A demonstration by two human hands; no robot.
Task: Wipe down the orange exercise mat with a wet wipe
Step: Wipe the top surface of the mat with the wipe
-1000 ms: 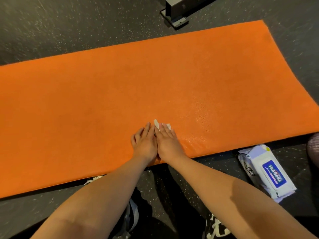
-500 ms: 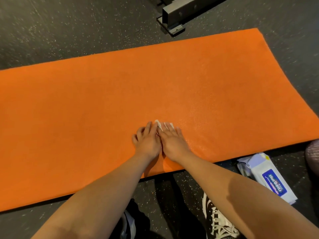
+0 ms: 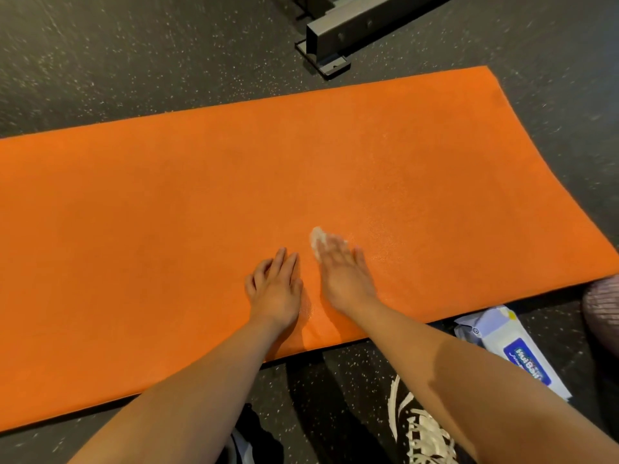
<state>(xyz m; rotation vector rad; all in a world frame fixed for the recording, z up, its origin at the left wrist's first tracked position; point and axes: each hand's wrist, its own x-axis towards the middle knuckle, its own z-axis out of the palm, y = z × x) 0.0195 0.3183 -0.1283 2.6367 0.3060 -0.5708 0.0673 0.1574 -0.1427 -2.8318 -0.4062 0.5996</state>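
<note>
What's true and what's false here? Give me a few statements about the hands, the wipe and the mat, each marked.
1. The wet wipe lies under the right hand's fingers. True.
2. The left hand holds the wipe pack. False: it rests flat on the orange mat; the wipe pack lies on the floor.
3. The two hands touch each other. False: a strip of mat shows between them.
4. A metal beam sits on the floor beyond the mat's far edge. True.
</note>
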